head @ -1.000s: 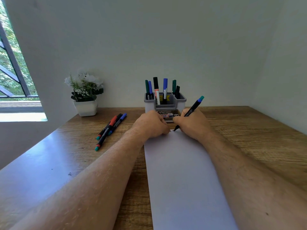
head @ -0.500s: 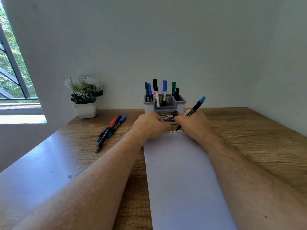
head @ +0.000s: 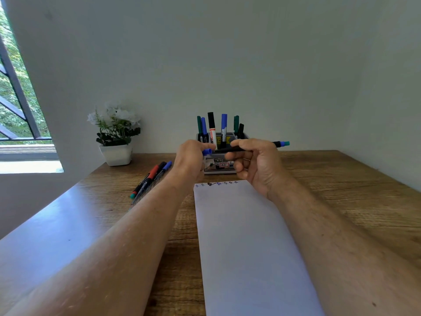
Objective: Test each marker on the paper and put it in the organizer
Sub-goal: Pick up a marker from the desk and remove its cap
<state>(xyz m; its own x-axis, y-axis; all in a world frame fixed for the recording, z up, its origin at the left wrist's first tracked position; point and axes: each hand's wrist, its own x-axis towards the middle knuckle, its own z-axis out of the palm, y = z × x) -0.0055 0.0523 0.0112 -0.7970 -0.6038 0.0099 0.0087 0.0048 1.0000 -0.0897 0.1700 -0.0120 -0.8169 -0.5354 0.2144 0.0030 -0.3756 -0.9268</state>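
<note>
Above the far end of the paper: a black marker is held level in the air, its teal end pointing toward the worktop's right edge and its other end toward the blue cap.
Right hand: thumb and fingers curled round the marker's barrel, raised off the worktop.
Left hand: fingers pinched on the blue cap, just beside the marker's near end; whether cap and marker touch cannot be told.
Paper: a long white sheet running from the worktop's near edge toward the organizer, with a row of small test marks along its far edge; both forearms flank it, the right one lying over its right border.
Organizer: a grey box near the worktop's far edge, close to the wall, behind the two hands; several markers stand upright in it, with green, blue and black caps.
Loose markers: a few lie slantwise together on the worktop left of the left forearm, apart from the paper.
Plant pot: white, with white flowers, at the worktop's far left corner.
Open room: bare wood on the worktop stretches right of the right forearm to the right edge, and a glossy bare stretch runs along the left edge.
</note>
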